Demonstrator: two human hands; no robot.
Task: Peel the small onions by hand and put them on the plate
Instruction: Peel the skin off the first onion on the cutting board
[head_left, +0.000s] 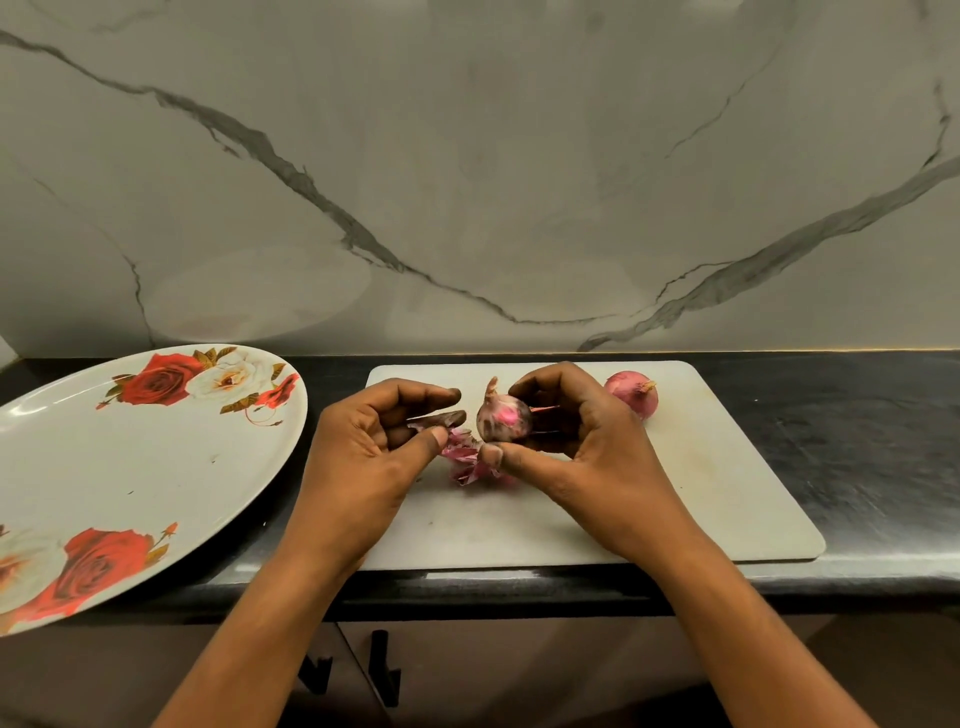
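Note:
My right hand (576, 441) grips a small, partly peeled onion (503, 423) above the white cutting board (727, 493). My left hand (371, 441) sits just left of it and pinches a strip of onion skin (420, 427) between thumb and fingers. Loose pink peels (467, 462) lie on the board below the two hands. A second onion (635, 392), still in its red skin, rests on the board behind my right hand. The large white plate (104, 467) with rose prints stands to the left and holds no onions.
The board lies on a black counter (857, 441) against a marble wall (467, 156). The plate overhangs the counter's front edge at the left. Cabinet doors with dark handles (382, 670) show below the counter.

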